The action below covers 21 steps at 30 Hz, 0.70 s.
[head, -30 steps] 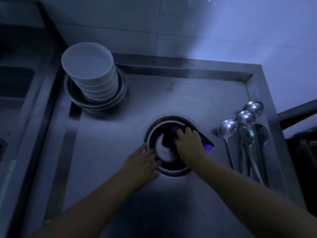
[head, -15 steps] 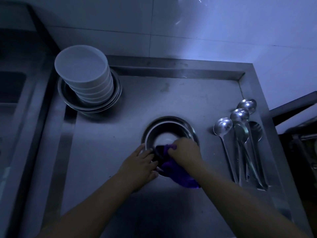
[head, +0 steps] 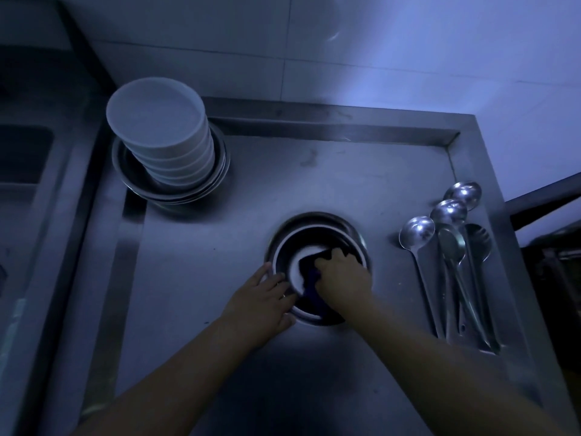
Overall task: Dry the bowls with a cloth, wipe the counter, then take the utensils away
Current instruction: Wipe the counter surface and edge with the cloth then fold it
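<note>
Right hand (head: 341, 273) gripping cloth (head: 309, 272) inside bowl (head: 355, 237) (left hand (head: 264, 297) flat on rim)

Dim, blue-tinted scene; pale light falls on the tiled wall (head: 393, 58) upper right, edges bend, fine detail murky

A dim commercial-style kitchen washing area. A stainless steel counter (head: 220, 309) with raised edges meets a white tiled wall (head: 408, 58), bearing stacked white bowls (head: 157, 121) nested in metal basins (head: 176, 196), with steel ladles (head: 440, 247) lying at one side
</note>
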Motion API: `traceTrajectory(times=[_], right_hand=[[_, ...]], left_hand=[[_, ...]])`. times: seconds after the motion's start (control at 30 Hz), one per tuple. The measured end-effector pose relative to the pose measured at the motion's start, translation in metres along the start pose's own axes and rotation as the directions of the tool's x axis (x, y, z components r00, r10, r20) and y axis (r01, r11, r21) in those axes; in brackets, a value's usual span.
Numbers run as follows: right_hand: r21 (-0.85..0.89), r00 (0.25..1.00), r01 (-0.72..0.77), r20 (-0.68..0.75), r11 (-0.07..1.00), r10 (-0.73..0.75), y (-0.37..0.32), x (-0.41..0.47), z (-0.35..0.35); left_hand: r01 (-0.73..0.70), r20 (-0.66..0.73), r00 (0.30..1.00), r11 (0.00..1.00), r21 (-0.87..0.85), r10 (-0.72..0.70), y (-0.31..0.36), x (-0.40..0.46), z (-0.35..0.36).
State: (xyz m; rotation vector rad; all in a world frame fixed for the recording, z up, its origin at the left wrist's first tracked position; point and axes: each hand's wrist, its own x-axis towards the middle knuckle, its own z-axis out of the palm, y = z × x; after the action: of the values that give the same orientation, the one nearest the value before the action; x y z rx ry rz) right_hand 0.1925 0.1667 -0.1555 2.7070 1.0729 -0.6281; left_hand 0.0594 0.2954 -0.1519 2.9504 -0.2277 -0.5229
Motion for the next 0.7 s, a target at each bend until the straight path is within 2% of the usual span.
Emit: traceTrajectory(times=[0.07,0.1,0.17,0.23,0.27,0.33,0.43,0.5,0.6,0.7], right_hand=[[0.118,0.993,0.039,0.104,0.992,-0.051,-0.007,0.001,-0.003],[0.175,0.993,0.036,0.109,0.984,-0.056,-0.008,0.002,-0.007],[0.277,0.998,-0.042,-0.026,0.960,0.051,-0.006,0.005,-0.015],[0.367,0.946,-0.123,-0.237,0.922,0.221,-0.001,0.011,-0.020],[0.381,0.921,-0.128,-0.298,0.916,0.252,0.000,0.015,-0.020],[0.363,0.938,-0.078,-0.288,0.928,0.191,-0.004,0.024,-0.015],[0.291,0.990,0.096,-0.128,0.952,-0.060,-0.021,0.030,-0.006],[0.219,0.980,0.197,-0.060,0.956,-0.188,-0.024,0.028,-0.005],[0.052,0.952,0.299,0.052,0.953,-0.302,-0.018,0.020,-0.012],[-0.044,0.963,0.261,-0.061,0.964,-0.264,-0.007,0.021,-0.031]], left_hand=[[0.020,0.016,1.000,1.000,0.003,-0.020,0.001,-0.001,0.000],[0.016,0.004,1.000,1.000,0.017,-0.016,0.001,-0.002,0.000],[0.011,-0.034,0.999,1.000,0.024,-0.010,0.002,-0.002,0.000],[0.016,-0.011,1.000,1.000,-0.004,-0.016,0.002,-0.002,0.000],[0.016,0.000,1.000,1.000,-0.005,-0.016,0.001,-0.001,0.001],[0.039,0.018,0.999,0.999,-0.029,-0.038,0.001,-0.001,-0.001],[0.010,-0.056,0.998,0.999,0.030,-0.009,0.000,-0.003,-0.004],[-0.031,-0.107,0.994,0.999,0.029,0.034,0.001,-0.004,-0.004],[-0.028,-0.132,0.991,0.998,0.054,0.034,0.002,-0.004,-0.004],[-0.043,-0.150,0.987,0.997,0.061,0.052,0.005,-0.005,-0.008]])
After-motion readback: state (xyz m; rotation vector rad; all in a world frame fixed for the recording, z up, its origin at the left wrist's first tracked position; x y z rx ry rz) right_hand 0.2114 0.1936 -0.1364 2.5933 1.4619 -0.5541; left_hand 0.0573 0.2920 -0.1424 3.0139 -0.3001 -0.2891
